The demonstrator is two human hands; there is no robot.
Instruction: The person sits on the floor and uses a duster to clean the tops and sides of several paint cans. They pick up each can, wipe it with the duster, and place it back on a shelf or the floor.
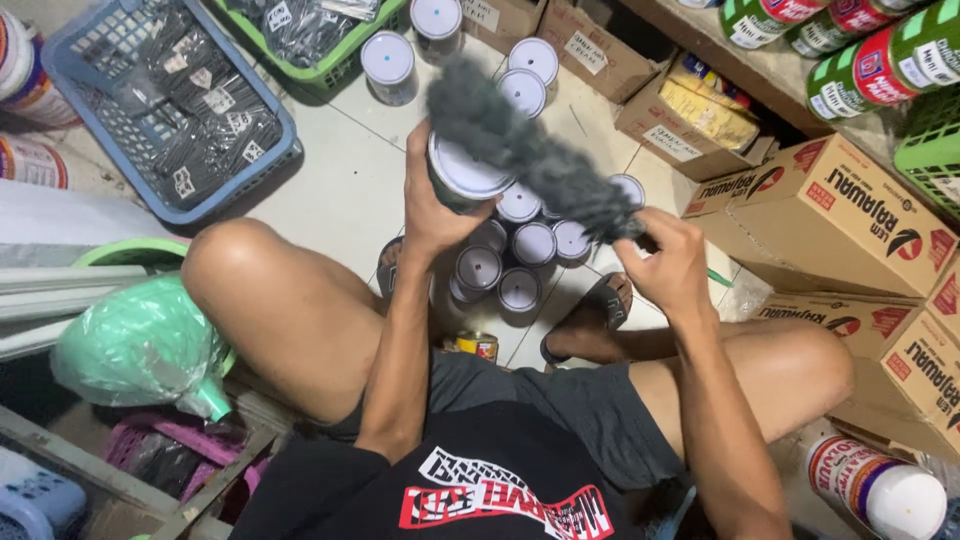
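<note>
Left hand (pixel 432 205) raised, fingers curled (gripping), right hand (pixel 668 268) fisted — forearms angled inward

A shop's cramped stockroom: stacked cardboard cartons (pixel 850 215) line the wall, a shelf (pixel 770 75) carries labelled cans (laid on their sides), and white-lidded tins (pixel 510 265) crowd the tiled floor (pixel 340 190) between plastic baskets (pixel 165 110).

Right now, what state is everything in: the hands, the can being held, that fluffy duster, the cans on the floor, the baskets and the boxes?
Left hand: closed around the held can.
Held can: lifted, lid on, tilted.
Right hand: gripping the duster's handle end.
Grey duster: head lying across the held can's lid.
Floor cans: upright, lidded, clustered between the feet.
Blue basket: full of black packets.
Green basket: also holding packets.
Cardboard boxes: stacked; flaps look closed.
</note>
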